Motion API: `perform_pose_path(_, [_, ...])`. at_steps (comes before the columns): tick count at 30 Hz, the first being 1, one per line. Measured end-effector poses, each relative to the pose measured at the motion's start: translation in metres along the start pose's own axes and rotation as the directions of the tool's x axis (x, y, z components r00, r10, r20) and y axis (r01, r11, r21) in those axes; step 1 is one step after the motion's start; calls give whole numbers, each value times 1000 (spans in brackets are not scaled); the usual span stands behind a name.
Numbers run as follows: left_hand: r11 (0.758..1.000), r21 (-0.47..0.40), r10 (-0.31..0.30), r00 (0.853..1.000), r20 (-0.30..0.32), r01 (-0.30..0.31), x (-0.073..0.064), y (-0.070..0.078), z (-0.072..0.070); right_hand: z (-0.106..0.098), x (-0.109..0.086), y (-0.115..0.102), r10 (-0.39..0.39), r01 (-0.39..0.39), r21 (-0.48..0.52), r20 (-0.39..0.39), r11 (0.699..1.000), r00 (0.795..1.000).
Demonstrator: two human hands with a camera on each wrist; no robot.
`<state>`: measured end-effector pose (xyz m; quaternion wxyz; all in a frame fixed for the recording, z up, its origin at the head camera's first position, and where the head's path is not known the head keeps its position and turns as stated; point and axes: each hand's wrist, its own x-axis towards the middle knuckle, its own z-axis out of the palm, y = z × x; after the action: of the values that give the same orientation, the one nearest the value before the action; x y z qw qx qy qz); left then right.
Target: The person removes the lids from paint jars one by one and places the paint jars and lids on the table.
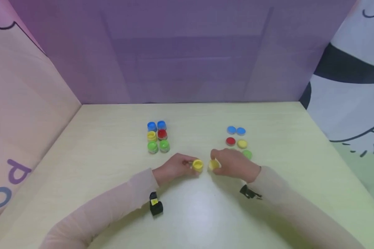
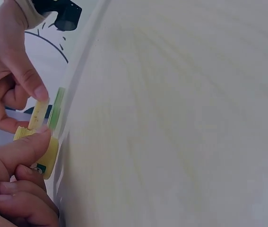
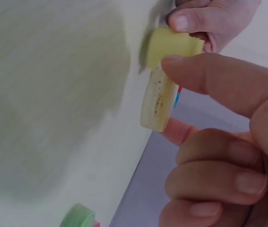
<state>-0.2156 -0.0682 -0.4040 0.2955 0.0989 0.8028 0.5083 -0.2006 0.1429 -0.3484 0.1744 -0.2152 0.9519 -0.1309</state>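
My left hand (image 1: 174,169) holds a small yellow jar (image 1: 197,166) upright between thumb and fingers. Its ridged rim shows at the top in the left wrist view. A pale yellow lid (image 3: 158,97) is pinched by its edges between the thumb and a finger of my right hand (image 1: 235,164). The lid (image 1: 213,165) is off the jar and just to its right. Past my right hand lies a green lid (image 1: 247,154), partly covered by the hand.
Several small jars stand in pairs at the left: blue jars (image 1: 161,125), a yellow jar (image 1: 152,136), a red jar (image 1: 162,134) and green jars (image 1: 164,146). At the right lie blue lids (image 1: 231,130), a red lid (image 1: 230,141) and a yellow lid (image 1: 242,144). Walls edge the table (image 1: 193,114).
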Motion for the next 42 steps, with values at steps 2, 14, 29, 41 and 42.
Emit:
perform_pose_path(2, [1000,5,-6,1000,-15,6,-2,-3,-5,2,4,1,-3,3,-1,0,1000,1000])
perform_pose_path(14, [997,9,-76,991,-107,77,-6,-14,-24,6,14,15,-16,15,-23,-2,1000,1000])
perform_pose_path(29, [995,-26,-97,988,-117,95,-10,-18,-33,7,15,24,3,-3,-6,15,1000,1000])
perform_pose_path(41, [982,133,-107,972,-207,137,-23,-17,-49,5,1,40,17,8,133,-186,991,982])
perform_pose_path(42, [978,163,-93,971,-222,131,-26,-14,-53,4,-3,45,-4,42,139,-262,989,965])
